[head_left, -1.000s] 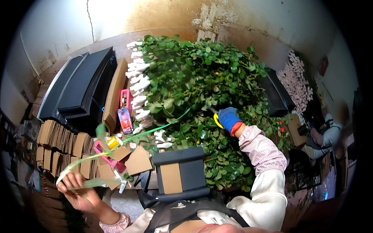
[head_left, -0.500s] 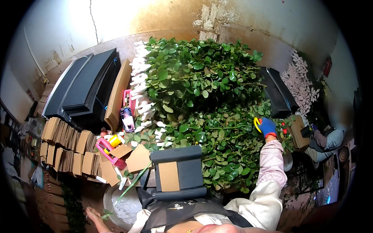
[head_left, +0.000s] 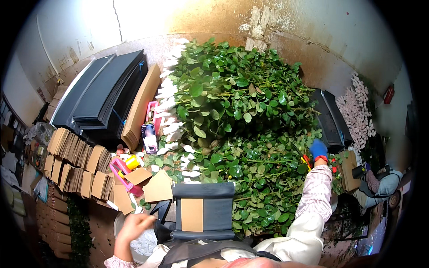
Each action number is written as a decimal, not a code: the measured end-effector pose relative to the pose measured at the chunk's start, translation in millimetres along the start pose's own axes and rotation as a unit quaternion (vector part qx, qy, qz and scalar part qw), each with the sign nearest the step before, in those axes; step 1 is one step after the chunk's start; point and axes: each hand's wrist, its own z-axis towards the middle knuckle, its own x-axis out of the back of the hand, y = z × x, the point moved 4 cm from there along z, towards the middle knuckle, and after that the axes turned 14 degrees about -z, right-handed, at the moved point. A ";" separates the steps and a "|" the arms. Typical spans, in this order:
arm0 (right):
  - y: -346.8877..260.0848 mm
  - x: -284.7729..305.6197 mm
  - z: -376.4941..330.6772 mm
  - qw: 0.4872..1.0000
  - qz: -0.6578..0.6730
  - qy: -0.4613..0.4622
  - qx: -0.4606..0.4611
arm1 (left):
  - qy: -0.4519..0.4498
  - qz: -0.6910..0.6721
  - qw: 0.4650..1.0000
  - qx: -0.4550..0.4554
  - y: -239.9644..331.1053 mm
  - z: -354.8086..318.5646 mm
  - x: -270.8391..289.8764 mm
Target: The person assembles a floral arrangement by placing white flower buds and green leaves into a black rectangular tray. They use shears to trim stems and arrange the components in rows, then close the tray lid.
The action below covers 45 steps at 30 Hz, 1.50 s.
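My left hand (head_left: 136, 228) is bare, its fingers curled together, over the rim of a pale bin (head_left: 119, 225) left of my lap; nothing shows in it. My right hand (head_left: 318, 149), in a blue glove with a red cuff, reaches to the right edge of the leafy stems (head_left: 263, 174). Its fingers are smeared by motion. A yellow-and-red handled tool (head_left: 306, 162) lies beside it, and whether the hand touches this is unclear. In front of me stands a dark grey corrugated sheet with rolled ends (head_left: 219, 210), a brown cardboard piece (head_left: 192, 214) on it.
White-sleeved flower heads (head_left: 167, 105) line the heap's left side. Dark sheets (head_left: 105, 89), cardboard stacks (head_left: 80, 156), a pink tape dispenser (head_left: 120, 172) and a phone (head_left: 149, 139) lie at left. A black box (head_left: 330, 116) stands at right, near another person (head_left: 382, 183).
My left hand has risen from the lower left toward the grey sheet, its fingers now curled. The long green stem over the bin is gone from view. My right hand has shifted slightly forward.
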 end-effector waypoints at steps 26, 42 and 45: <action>-266.2 353.3 -183.2 0.666 0.300 0.577 0.365 | -0.133 0.130 0.883 -0.431 4.4 50.7 -125.1; -333.5 265.3 -215.5 0.857 0.005 0.404 0.320 | -0.154 0.168 0.864 -0.449 18.1 43.3 -132.6; -329.6 274.5 -274.2 0.771 0.036 0.479 0.419 | -0.148 0.184 0.869 -0.435 19.8 41.1 -127.4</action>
